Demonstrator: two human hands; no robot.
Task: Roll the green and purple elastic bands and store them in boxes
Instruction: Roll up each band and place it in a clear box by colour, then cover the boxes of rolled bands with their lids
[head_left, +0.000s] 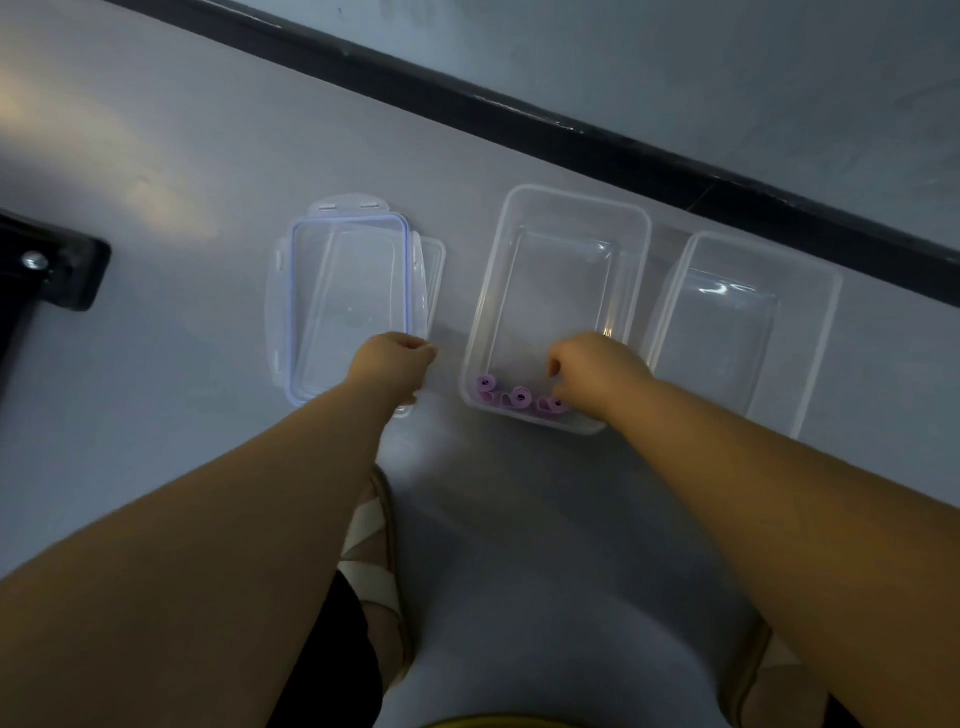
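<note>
Three purple rolls (519, 399) lie against the near wall of the middle box (571, 208), on a pale grey floor (156, 182) edged by a black strip (571, 124). The right hand (597, 371) curls its fingers onto the right-most roll; the left hand (395, 358) curls at the lid (348, 270) corner. Grip cannot be determined for either.

My right hand (592, 370) is inside the middle box (571, 195). Three rolled elastic bands (519, 397) lie in a row just left of it, along the near wall. A second box (758, 250) stands to its right. My left hand (395, 357) is at the near right corner of two stacked lids (348, 270).
</note>
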